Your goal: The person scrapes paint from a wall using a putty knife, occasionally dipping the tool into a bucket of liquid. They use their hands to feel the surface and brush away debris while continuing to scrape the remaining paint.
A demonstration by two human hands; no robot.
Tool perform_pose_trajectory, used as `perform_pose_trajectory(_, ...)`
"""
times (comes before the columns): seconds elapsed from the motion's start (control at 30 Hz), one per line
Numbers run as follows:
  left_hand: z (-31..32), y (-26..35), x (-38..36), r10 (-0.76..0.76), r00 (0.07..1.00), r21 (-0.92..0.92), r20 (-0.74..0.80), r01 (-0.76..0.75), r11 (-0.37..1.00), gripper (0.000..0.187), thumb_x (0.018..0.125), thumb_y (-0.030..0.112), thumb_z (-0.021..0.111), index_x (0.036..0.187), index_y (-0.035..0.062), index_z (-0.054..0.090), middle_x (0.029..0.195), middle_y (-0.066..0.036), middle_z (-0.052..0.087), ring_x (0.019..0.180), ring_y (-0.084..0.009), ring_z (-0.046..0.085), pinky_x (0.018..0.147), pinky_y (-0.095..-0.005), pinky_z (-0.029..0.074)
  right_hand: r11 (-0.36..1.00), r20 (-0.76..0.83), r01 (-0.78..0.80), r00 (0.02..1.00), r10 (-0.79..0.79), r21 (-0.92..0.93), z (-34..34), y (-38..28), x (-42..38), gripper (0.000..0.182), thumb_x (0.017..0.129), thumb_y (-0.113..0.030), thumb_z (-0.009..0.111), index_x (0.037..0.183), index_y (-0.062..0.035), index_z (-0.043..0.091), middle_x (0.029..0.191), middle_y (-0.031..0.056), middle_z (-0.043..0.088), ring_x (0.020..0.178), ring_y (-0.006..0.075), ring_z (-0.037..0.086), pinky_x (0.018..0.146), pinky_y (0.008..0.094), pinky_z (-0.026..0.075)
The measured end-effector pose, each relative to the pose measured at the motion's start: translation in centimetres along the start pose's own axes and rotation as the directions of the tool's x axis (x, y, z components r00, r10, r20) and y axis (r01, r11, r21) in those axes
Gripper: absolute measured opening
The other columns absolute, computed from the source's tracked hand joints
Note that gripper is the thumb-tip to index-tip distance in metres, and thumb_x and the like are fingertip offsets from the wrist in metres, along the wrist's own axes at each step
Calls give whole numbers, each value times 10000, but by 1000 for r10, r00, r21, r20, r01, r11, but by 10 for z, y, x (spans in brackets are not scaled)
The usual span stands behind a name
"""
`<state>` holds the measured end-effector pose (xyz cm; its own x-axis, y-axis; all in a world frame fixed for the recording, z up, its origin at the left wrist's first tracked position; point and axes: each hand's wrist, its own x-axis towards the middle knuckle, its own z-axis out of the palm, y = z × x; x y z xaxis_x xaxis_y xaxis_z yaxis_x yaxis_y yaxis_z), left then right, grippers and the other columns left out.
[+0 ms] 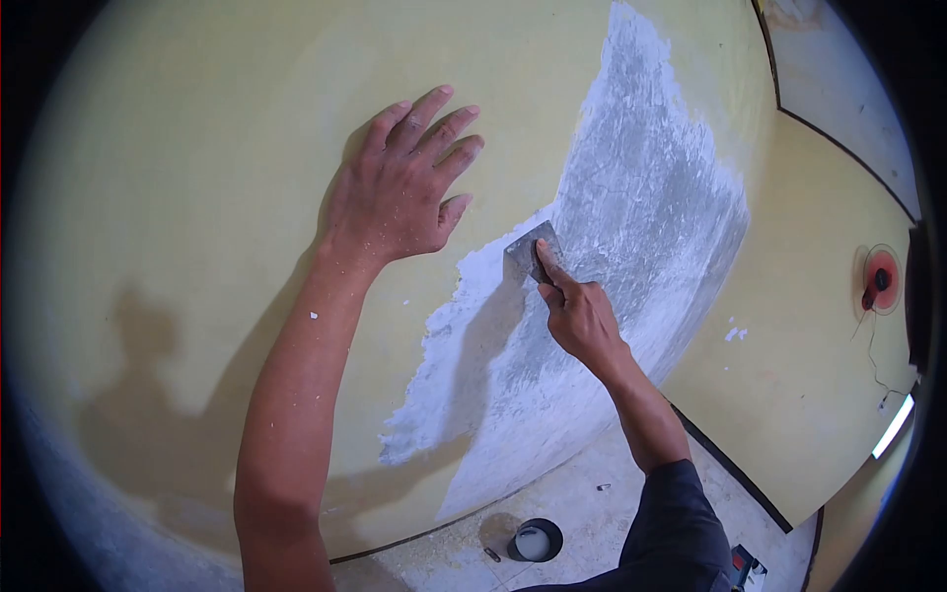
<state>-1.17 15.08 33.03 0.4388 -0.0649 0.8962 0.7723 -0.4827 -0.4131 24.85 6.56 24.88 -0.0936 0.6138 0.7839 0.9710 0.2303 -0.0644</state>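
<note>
My left hand (400,183) lies against the yellow-painted wall (227,128) with its fingers spread, holding nothing. White flecks dot that hand and forearm. In my right hand (584,321) is a putty knife (528,252), its wide grey blade flat on the wall and my index finger stretched along it. The blade sits at the left border of a large scraped patch (641,187), where rough grey and white surface shows under the yellow paint. The tool's handle is hidden inside my grip.
A black bucket (536,541) with whitish contents stands on the pale floor (592,513) below, amid scattered crumbs. On the adjoining yellow surface at right is a red round fan (880,279) with a hanging cord. A red and black object (747,567) lies at the lower right.
</note>
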Motion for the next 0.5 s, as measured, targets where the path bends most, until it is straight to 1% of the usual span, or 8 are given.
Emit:
perform_pose_trajectory(0.07,1,-4,5,-7,1000,-5,-7,7,1000,499,845,413,680,1296,210,614,1497,60,449,1447,-174,303,1178,-397,242,999,-33,25,999,-24,20,-1,0,11,553,931,-119,600,1464,-186,471,671,282,597,633,497,578,584,515,462)
perform_pose_trajectory(0.13,1,-1,2,-5,1000,-19,6,5,1000,495,846,407,679,1295,209,615,1502,61,442,1448,-176,303,1180,-398,240,998,31,-70,997,70,6,-7,-9,10,563,928,-130,606,1469,-195,465,642,268,591,622,492,583,582,516,463)
perform_pose_trajectory(0.17,0,-1,3,-11,1000,-21,0,11,1000,495,846,407,679,1295,209,615,1502,61,442,1448,-176,303,1180,-398,240,998,31,-66,997,66,-1,-7,-9,9,563,928,-130,606,1469,-195,465,642,268,591,622,492,583,582,516,463)
perform_pose_trajectory(0.23,-1,0,1,-2,1000,5,-3,2,1000,497,841,405,683,1293,210,615,1504,62,439,1447,-175,302,1180,-398,242,994,68,-59,996,66,-92,2,-11,-9,578,923,-137,613,1474,-210,457,628,257,593,616,487,587,584,519,467)
perform_pose_trajectory(0.27,-1,0,1,-1,1000,9,-7,1,1000,497,841,405,683,1293,210,615,1504,62,439,1447,-175,302,1180,-398,242,994,69,-80,994,85,-75,7,-10,-12,587,921,-140,613,1479,-222,449,637,260,605,615,483,591,588,521,473)
perform_pose_trajectory(0.37,-1,-2,3,-9,1000,-25,13,10,1000,502,836,406,690,1292,210,616,1498,61,447,1445,-174,306,1177,-397,248,998,32,-60,998,61,-31,2,-11,10,591,924,-140,608,1484,-226,441,664,270,617,628,485,595,592,522,478)
perform_pose_trajectory(0.4,0,0,1,-5,1000,-29,11,5,1000,507,833,406,693,1294,210,614,1498,62,447,1446,-172,304,1177,-398,248,1000,-6,-30,1000,30,8,3,-10,7,590,924,-138,605,1484,-225,442,683,280,620,640,487,599,593,522,477)
perform_pose_trajectory(0.5,1,0,2,-13,1000,-19,-1,13,1000,515,830,407,697,1299,213,610,1502,64,442,1449,-172,299,1179,-399,247,998,30,-40,999,41,-41,7,-9,-6,585,923,-133,602,1480,-218,445,688,275,623,648,488,600,594,527,472)
